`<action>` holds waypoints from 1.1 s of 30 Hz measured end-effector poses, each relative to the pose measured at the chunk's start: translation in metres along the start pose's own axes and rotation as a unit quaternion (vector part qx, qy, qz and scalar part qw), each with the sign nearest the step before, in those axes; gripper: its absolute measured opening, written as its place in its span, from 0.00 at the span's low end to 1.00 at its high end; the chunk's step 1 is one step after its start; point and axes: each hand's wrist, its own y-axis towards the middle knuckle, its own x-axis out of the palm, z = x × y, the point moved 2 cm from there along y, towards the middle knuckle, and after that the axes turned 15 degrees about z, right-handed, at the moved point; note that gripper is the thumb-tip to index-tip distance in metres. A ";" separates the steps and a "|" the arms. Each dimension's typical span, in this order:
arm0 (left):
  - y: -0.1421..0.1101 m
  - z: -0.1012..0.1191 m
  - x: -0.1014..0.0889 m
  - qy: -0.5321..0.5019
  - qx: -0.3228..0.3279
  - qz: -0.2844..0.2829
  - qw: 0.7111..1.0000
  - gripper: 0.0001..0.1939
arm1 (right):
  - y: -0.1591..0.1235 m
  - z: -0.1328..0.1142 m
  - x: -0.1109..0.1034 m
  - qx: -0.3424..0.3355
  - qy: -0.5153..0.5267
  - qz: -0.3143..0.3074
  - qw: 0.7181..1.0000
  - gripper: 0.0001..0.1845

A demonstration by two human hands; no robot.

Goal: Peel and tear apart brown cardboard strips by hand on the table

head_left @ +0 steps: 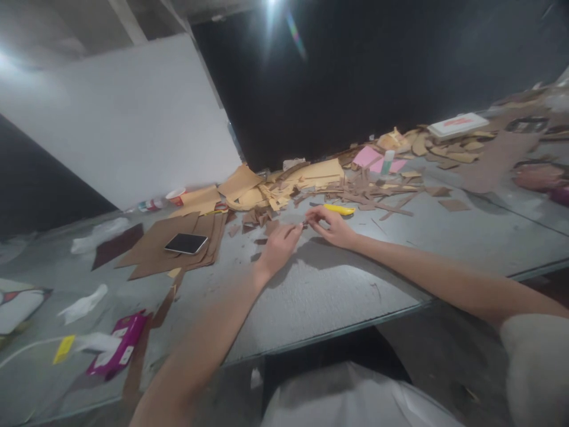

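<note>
Both hands meet over the grey tabletop [324,284], fingertips almost touching. My left hand [281,244] has its fingers pinched together at a tiny dark piece, too small to name. My right hand [329,225] is curled, thumb and fingers brought together at the same spot; whether it grips the piece too is hard to see. Just behind the right hand lies a yellow-handled tool [340,210], probably a cutter, partly hidden by the fingers. Brown scraps [258,218] lie just beyond the left hand.
A phone [185,243] rests on stacked brown sheets [155,237] at left. Nearer stands a purple wipes pack [122,344]. Brown and tan offcuts [355,187] heap along the back, with a glue stick [387,162], pink paper [368,157] and a white box [457,125].
</note>
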 end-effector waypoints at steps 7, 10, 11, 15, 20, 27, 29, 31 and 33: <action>0.001 -0.005 -0.008 -0.003 0.086 -0.034 0.996 0.16 | 0.005 -0.003 0.000 0.082 0.044 -0.059 0.994 0.21; 0.003 0.000 -0.009 -0.018 0.108 -0.034 0.993 0.13 | 0.008 -0.009 0.001 0.108 0.079 -0.109 0.985 0.25; 0.003 0.002 -0.009 -0.025 0.113 -0.031 0.993 0.13 | 0.008 -0.010 0.001 0.119 0.095 -0.122 0.981 0.26; 0.004 0.006 -0.010 -0.050 0.088 -0.018 0.995 0.11 | 0.008 -0.010 0.000 0.164 0.134 -0.141 0.967 0.27; 0.006 0.010 -0.011 -0.056 0.089 -0.021 0.994 0.10 | 0.007 -0.003 -0.002 0.201 0.156 -0.145 0.956 0.25; 0.006 0.008 -0.011 -0.066 0.080 -0.042 0.994 0.12 | 0.008 -0.006 -0.004 0.235 0.171 -0.186 0.939 0.24; 0.006 0.007 -0.011 -0.065 0.097 -0.050 0.992 0.13 | 0.008 -0.007 -0.004 0.236 0.178 -0.200 0.934 0.24; 0.006 0.007 -0.011 -0.065 0.107 -0.061 0.990 0.14 | 0.008 -0.007 -0.005 0.236 0.181 -0.209 0.932 0.24; 0.007 0.007 -0.011 -0.067 0.103 -0.069 0.990 0.15 | 0.008 -0.006 -0.005 0.229 0.176 -0.214 0.933 0.24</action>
